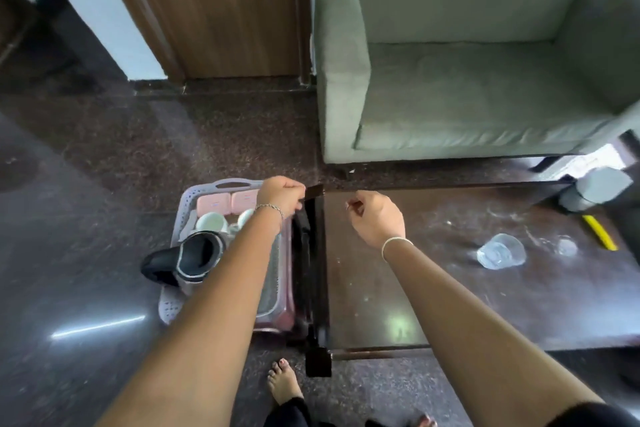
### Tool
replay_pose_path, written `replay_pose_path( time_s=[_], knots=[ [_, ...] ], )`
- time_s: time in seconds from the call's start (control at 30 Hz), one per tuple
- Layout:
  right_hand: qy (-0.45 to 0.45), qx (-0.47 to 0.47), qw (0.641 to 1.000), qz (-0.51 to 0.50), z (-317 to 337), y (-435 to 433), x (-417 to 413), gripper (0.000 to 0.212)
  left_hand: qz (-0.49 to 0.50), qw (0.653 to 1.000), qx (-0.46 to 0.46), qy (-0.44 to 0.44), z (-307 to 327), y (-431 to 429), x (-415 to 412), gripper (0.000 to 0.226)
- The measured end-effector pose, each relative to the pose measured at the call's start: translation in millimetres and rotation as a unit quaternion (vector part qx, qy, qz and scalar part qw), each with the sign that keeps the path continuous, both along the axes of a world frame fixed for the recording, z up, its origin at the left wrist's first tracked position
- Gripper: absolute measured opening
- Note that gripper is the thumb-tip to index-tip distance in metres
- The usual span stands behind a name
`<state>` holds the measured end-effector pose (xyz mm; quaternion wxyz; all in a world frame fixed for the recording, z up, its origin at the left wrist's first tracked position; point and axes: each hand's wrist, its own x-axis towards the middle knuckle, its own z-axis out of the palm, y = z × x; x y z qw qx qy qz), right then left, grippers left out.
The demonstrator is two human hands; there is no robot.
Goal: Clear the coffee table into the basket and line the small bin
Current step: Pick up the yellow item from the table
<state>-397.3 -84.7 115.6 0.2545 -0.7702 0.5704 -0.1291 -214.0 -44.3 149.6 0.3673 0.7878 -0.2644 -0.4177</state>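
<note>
Head view: the left hand (281,196) hovers over the far end of the basket (221,183), fingers curled tight on a dark flap (314,190) at the bench (398,274) corner. The right hand (377,218) hangs over the bench just beside it, thumb and forefinger pinching a pale speck (348,205) too small to identify. The basket sits on the floor against the bench, holding a kettle (194,260) and cups (211,221), partly hidden by the left forearm. A glass (500,251) lies tipped on the bench, well right of both hands. The bin (595,191) is blurred at the far corner.
</note>
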Motion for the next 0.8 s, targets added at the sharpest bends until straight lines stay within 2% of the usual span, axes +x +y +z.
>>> replay_pose_path(
  time_s=[0.23,0.5,0.8],
  knots=[
    [-0.026,-0.006,0.999,-0.045,20.9,16.8,-169.4,0.016,-0.003,1.0,-0.011,0.029,2.4,15.8,-179.1,0.017],
    [-0.022,0.019,0.992,-0.123,27.8,24.8,-362.0,0.014,-0.092,0.993,-0.008,0.077,-1.1,-5.8,-379.4,0.017],
    [-0.014,0.078,0.968,-0.237,3.7,3.1,-504.6,0.013,-0.193,0.974,0.015,0.116,-26.1,-63.2,-523.9,0.018]
  ],
)
